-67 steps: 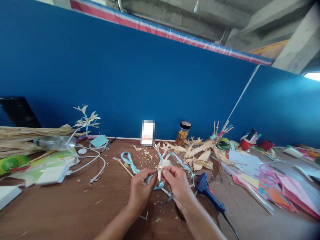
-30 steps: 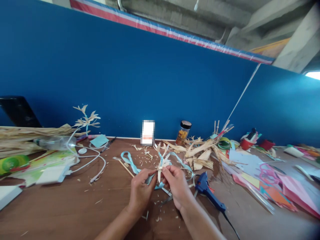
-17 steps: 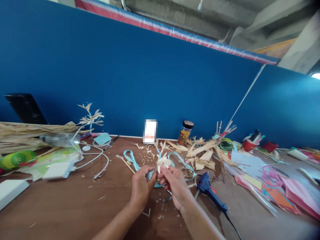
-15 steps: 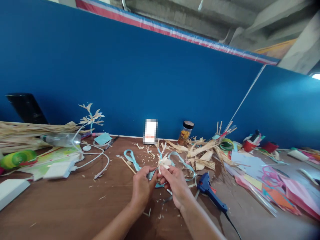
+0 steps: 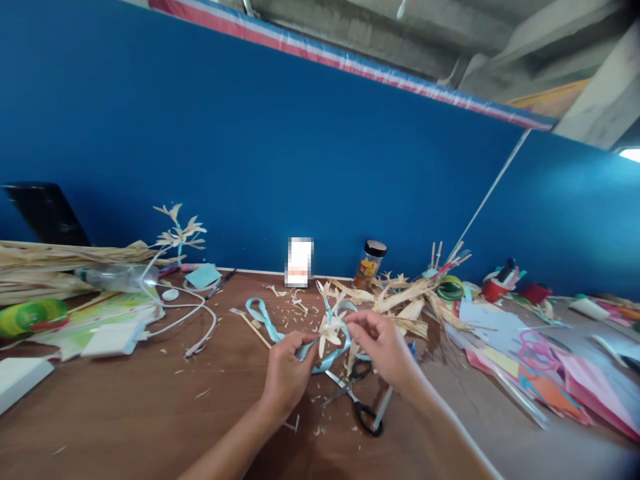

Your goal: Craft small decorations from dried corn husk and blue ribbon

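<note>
The flower [image 5: 330, 328], pale and many-petalled, is held up off the bench [image 5: 150, 413] between the hands. The left hand [image 5: 287, 373] pinches it at its left side; too hard a squeeze there might crease or split the thin petals, too loose a one might let it turn. The right hand [image 5: 381, 343] has its fingertips drawn close together just beside the right-hand petals; whether they grip one, I cannot tell. A sideways tug from them could pull a petal free if it is weakly fixed.

Ribbon [image 5: 271, 329] loops loosely around and behind the flower, so a finger could snag it and drag the work along. Below the right hand lie scissors [image 5: 349, 388], blades parted: a lowered wrist might meet an edge. Farther right, the glue gun [image 5: 413, 349] is mostly hidden by that hand; if hot, a blind reach could burn.
</note>
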`<action>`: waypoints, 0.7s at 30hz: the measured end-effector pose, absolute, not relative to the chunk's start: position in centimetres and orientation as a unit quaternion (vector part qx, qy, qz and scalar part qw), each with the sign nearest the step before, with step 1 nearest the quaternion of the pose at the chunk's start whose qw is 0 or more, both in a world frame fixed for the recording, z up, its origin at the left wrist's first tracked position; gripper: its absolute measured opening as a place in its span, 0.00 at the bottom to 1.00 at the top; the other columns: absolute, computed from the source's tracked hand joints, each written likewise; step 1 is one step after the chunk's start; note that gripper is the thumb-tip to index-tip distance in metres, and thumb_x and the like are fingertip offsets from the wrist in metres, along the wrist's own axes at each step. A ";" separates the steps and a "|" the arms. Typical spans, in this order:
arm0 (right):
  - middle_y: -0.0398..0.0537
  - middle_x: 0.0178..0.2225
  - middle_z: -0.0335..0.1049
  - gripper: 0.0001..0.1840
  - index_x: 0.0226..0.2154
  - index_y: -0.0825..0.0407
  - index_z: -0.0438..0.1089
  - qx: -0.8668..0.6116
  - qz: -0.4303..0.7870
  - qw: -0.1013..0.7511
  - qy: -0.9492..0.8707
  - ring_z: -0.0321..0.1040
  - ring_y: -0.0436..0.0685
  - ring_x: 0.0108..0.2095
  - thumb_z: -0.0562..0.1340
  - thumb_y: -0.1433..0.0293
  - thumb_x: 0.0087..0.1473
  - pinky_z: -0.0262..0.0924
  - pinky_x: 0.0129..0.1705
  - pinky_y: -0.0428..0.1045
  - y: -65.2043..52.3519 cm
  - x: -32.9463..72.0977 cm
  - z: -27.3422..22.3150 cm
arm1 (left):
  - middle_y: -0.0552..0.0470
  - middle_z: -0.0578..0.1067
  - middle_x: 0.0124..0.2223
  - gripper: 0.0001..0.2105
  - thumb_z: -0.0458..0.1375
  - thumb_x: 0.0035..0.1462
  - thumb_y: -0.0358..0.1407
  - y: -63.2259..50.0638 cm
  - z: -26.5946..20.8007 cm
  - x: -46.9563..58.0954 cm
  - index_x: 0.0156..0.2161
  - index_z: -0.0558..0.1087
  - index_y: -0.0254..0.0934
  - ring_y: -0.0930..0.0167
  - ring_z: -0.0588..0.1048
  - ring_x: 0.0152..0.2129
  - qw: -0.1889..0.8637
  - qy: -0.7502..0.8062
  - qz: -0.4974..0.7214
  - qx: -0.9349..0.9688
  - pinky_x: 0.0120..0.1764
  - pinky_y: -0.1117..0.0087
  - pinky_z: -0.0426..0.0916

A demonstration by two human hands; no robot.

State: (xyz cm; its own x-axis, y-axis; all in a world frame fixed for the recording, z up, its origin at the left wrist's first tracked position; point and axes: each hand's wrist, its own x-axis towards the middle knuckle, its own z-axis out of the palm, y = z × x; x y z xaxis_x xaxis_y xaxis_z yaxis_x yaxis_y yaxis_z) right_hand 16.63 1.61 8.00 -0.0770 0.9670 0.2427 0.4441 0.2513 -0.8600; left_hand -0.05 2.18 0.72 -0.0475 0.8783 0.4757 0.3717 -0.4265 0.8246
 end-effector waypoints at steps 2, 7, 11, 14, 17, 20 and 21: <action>0.45 0.28 0.70 0.10 0.35 0.53 0.70 -0.506 0.231 0.409 -0.723 0.64 0.51 0.27 0.56 0.67 0.53 0.57 0.30 0.46 1.6 17.2 9.5 | 0.53 0.73 0.25 0.07 0.55 0.51 0.35 2.0 0.7 0.1 0.27 0.72 0.36 0.72 0.71 0.23 0.214 0.472 0.530 0.671 0.28 0.74 0.64; 0.46 0.33 0.67 0.11 0.37 0.50 0.71 -0.438 0.042 0.235 -0.867 0.63 0.50 0.32 0.54 0.71 0.56 0.53 0.34 0.45 1.4 17.0 11.6 | 0.53 0.72 0.25 0.06 0.54 0.53 0.33 1.9 0.2 0.3 0.27 0.70 0.36 0.73 0.71 0.24 0.163 0.438 0.520 0.715 0.30 0.73 0.64; 0.45 0.31 0.62 0.10 0.32 0.51 0.71 -0.437 -0.069 0.114 -0.889 0.58 0.47 0.26 0.54 0.72 0.56 0.45 0.25 0.44 1.2 16.6 11.6 | 0.52 0.73 0.27 0.04 0.53 0.53 0.31 1.9 -0.1 0.3 0.30 0.70 0.36 0.72 0.71 0.26 0.153 0.418 0.523 0.727 0.31 0.73 0.65; 0.44 0.30 0.61 0.08 0.28 0.52 0.69 -0.443 -0.131 0.059 -0.885 0.54 0.46 0.23 0.55 0.75 0.53 0.37 0.22 0.46 1.2 16.4 11.8 | 0.52 0.72 0.27 0.04 0.53 0.53 0.30 2.0 -0.3 0.2 0.30 0.70 0.36 0.72 0.71 0.26 0.140 0.412 0.522 0.734 0.31 0.74 0.65; 0.44 0.30 0.61 0.07 0.28 0.52 0.67 -0.433 -0.154 0.022 -0.888 0.54 0.46 0.22 0.56 0.78 0.51 0.35 0.20 0.47 1.3 16.0 12.1 | 0.52 0.72 0.27 0.04 0.53 0.53 0.30 2.0 -0.6 0.1 0.31 0.70 0.36 0.72 0.71 0.26 0.115 0.415 0.511 0.744 0.30 0.74 0.64; 0.45 0.29 0.61 0.07 0.27 0.53 0.66 -0.412 -0.186 -0.002 -0.892 0.56 0.48 0.24 0.56 0.79 0.50 0.37 0.19 0.47 1.5 15.5 12.0 | 0.52 0.71 0.27 0.05 0.52 0.53 0.29 2.0 -0.7 0.1 0.32 0.70 0.37 0.73 0.71 0.26 0.083 0.424 0.480 0.763 0.30 0.75 0.64; 0.46 0.29 0.61 0.07 0.27 0.53 0.66 -0.402 -0.201 -0.005 -0.894 0.57 0.49 0.24 0.56 0.79 0.50 0.38 0.19 0.47 1.5 15.3 11.8 | 0.52 0.71 0.28 0.05 0.52 0.53 0.29 1.9 -0.7 0.0 0.32 0.71 0.37 0.73 0.71 0.25 0.072 0.426 0.467 0.772 0.30 0.76 0.64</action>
